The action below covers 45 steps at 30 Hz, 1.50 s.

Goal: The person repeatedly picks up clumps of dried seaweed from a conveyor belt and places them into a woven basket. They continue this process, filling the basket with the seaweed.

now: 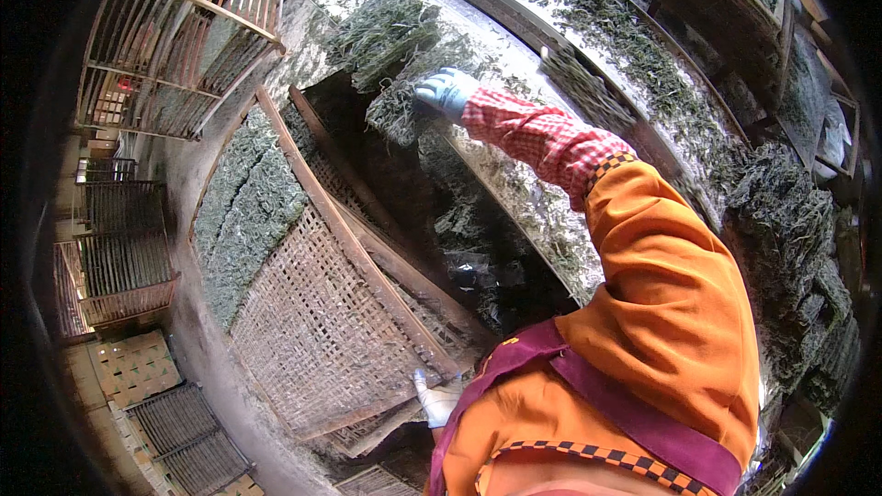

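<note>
My right hand (445,93), in a pale blue and white glove, reaches out over the bench with its fingers closed on a clump of grey-green plant strands (393,116). That clump hangs at the edge of a larger heap (381,32) of the same strands. Low in the view, my left hand (435,399), gloved in white with blue fingertips, grips the near corner of a woven slatted tray (322,298) with a wooden frame. The tray is tilted, and a thick layer of strands (248,197) covers its far left part. Part of my left hand is hidden by my body.
A long pale bench (491,50) strewn with plant bits runs along the far side. Slatted wooden racks (184,32) stand at the left, with cardboard boxes (136,367) below. More strands (790,248) are heaped at the right. A dark gap (459,211) lies between tray and bench.
</note>
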Available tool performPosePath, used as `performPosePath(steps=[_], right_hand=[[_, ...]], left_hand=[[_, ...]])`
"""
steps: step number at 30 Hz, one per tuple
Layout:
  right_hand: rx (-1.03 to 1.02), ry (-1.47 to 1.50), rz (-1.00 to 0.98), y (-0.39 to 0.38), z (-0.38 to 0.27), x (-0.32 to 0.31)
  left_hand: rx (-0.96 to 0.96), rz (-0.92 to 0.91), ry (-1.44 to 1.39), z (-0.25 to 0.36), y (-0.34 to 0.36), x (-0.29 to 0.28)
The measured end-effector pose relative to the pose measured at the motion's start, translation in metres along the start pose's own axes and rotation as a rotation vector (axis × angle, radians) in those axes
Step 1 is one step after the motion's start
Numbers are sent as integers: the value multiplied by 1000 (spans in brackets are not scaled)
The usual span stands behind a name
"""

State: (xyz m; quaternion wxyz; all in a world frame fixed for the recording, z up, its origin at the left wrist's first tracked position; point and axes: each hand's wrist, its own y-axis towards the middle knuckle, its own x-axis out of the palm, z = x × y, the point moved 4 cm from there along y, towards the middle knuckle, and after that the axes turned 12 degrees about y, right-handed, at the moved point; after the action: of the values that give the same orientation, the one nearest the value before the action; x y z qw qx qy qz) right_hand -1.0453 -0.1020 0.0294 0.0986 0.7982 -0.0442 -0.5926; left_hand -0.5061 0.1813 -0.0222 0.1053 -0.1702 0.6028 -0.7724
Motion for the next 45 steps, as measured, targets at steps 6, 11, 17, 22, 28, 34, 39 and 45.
performPosePath(steps=[6, 11, 17, 22, 28, 34, 39, 45], right_hand=[[40, 593, 254, -88, 10, -71], [717, -27, 177, -160, 82, -105], [283, -45, 246, -72, 70, -62], [-88, -85, 218, 42, 7, -1], [192, 386, 92, -2, 39, -36], [930, -8, 107, -114, 119, -90], [193, 43, 198, -1, 86, -65], [17, -81, 176, 114, 26, -7]], left_hand=[[-266, -255, 2, -6, -3, 10], [-236, -156, -9, -4, 22, -12], [-181, -146, -43, -1, 5, 9], [-86, -178, 177, -9, -47, 48], [-119, -243, -89, -3, -22, 33], [35, -179, 93, 2, -10, 19], [-182, -78, -21, -3, -5, 14], [-113, -202, -117, -3, 6, 6]])
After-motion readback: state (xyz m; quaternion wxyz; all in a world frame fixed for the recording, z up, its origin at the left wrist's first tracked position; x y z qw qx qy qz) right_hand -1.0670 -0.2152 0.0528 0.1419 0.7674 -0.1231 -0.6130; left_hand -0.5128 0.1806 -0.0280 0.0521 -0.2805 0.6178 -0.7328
